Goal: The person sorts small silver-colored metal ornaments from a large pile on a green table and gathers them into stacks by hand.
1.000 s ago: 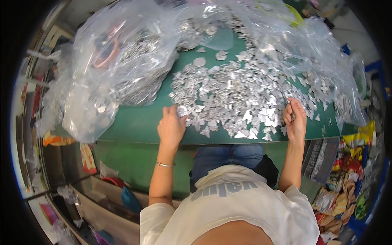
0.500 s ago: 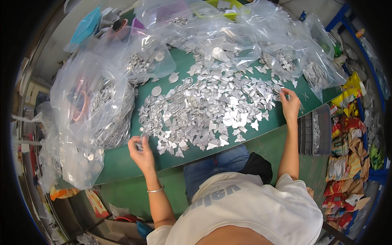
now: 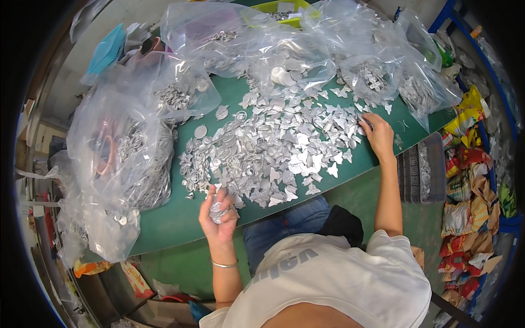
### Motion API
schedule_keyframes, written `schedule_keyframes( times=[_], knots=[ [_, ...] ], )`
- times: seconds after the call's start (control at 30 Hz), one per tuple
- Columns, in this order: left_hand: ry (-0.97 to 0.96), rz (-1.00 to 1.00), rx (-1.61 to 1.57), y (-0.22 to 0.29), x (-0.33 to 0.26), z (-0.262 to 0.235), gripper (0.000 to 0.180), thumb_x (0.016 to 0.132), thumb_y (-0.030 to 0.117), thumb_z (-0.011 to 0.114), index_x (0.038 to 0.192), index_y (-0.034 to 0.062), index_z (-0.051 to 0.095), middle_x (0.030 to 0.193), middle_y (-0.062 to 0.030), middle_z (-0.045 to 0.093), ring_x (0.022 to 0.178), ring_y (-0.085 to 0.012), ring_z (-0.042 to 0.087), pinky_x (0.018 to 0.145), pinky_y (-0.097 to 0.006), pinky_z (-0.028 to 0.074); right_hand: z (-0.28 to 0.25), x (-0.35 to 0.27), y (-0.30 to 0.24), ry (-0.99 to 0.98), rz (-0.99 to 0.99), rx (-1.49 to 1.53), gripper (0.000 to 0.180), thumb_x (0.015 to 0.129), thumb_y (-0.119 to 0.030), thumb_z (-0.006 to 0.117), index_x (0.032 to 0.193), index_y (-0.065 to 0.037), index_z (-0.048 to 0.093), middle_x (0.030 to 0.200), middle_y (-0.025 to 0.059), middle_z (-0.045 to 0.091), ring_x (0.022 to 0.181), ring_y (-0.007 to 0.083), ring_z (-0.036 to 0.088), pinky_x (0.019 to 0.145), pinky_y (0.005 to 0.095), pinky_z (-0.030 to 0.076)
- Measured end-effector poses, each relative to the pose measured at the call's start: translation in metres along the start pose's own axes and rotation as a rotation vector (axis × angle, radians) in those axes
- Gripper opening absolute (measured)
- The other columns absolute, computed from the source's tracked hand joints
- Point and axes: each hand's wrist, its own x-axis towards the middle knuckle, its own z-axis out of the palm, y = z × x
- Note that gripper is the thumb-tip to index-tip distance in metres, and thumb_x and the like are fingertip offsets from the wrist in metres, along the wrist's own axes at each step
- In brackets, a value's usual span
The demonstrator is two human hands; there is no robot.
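Lifted off the pile, left hand [image 3: 219, 216] cups shiny silver pieces [image 3: 217, 209]; right hand [image 3: 376, 135] rests flat, empty.

hands [image 3: 219, 216]: 2 | clear plastic bags [image 3: 117, 164]: several (overlapping) | silver pieces [image 3: 273, 153]: uncountable

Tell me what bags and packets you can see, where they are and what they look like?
Big clear plastic bag: left end of the green table, crumpled, holding silver metal pieces.
Row of clear plastic bags: along the table's far edge, shiny, part-filled with silver pieces.
Colourful foil snack packets: heaped on the floor at the right, yellow, red and brown.
Dark ribbed crate: beside the table's right end, rectangular.
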Motion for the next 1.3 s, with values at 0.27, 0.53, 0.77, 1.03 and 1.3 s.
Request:
schedule_keyframes(
  times=[0.27, 0.53, 0.77, 1.03, 1.3],
  knots=[
    [0.044, -0.077, 0.086, -0.023, 0.001, -0.006, 0.015, 0.085, 0.01, 0.047, 0.099, 0.0074, 0.053, 0.075, -0.0039, 0.038, 0.062, -0.0118, 0.037, 0.038, -0.019, 0.033, 0.025, -0.009, -0.017, 0.215, 0.413, 0.905, 0.021, 0.088, -0.02, 0.056, 0.082, 0.0, 0.06, 0.067, 0.0003, 0.056, 0.047, 0.0082, 0.045, 0.042, 0.0213, 0.034],
    [0.039, -0.027, 0.084, -0.026, -0.007, -0.008, 0.012, 0.085, 0.01, 0.048, 0.096, 0.0103, 0.051, 0.075, -0.0028, 0.038, 0.061, -0.0115, 0.036, 0.038, -0.019, 0.032, 0.034, 0.038, -0.102, -0.476, 0.595, 1.252, 0.022, 0.087, -0.024, 0.056, 0.087, -0.002, 0.058, 0.056, -0.0004, 0.05, 0.037, 0.0049, 0.035, 0.033, 0.02, 0.022],
    [0.0, 0.064, 0.032, -0.03, -0.013, -0.007, 0.021, 0.084, 0.009, 0.051, 0.105, 0.0128, 0.05, 0.08, -0.0029, 0.041, 0.067, -0.0131, 0.04, 0.042, -0.02, 0.033, 0.086, 0.118, -0.1, 0.102, -0.171, 0.025, 0.022, 0.083, -0.021, 0.055, 0.085, 0.0, 0.062, 0.067, 0.0165, 0.06, 0.062, 0.0306, 0.059, 0.059, 0.0354, 0.045],
    [0.078, 0.16, -0.053, -0.029, -0.017, -0.015, 0.029, 0.085, 0.006, 0.05, 0.112, 0.0145, 0.047, 0.093, -0.0029, 0.045, 0.078, -0.013, 0.044, 0.052, -0.022, 0.04, 0.075, 0.051, -0.139, -0.468, -0.068, 0.718, 0.015, 0.081, -0.014, 0.059, 0.09, -0.005, 0.065, 0.086, 0.0119, 0.063, 0.076, 0.0262, 0.06, 0.066, 0.0321, 0.046],
    [0.106, 0.154, -0.067, -0.032, -0.018, -0.014, 0.027, 0.084, 0.008, 0.051, 0.11, 0.0137, 0.046, 0.092, -0.0027, 0.045, 0.078, -0.013, 0.044, 0.053, -0.021, 0.039, 0.121, 0.06, -0.173, -0.416, -0.563, 0.223, 0.016, 0.077, -0.012, 0.061, 0.091, -0.008, 0.064, 0.096, 0.0025, 0.061, 0.084, 0.027, 0.059, 0.069, 0.0337, 0.047]
  ],
)
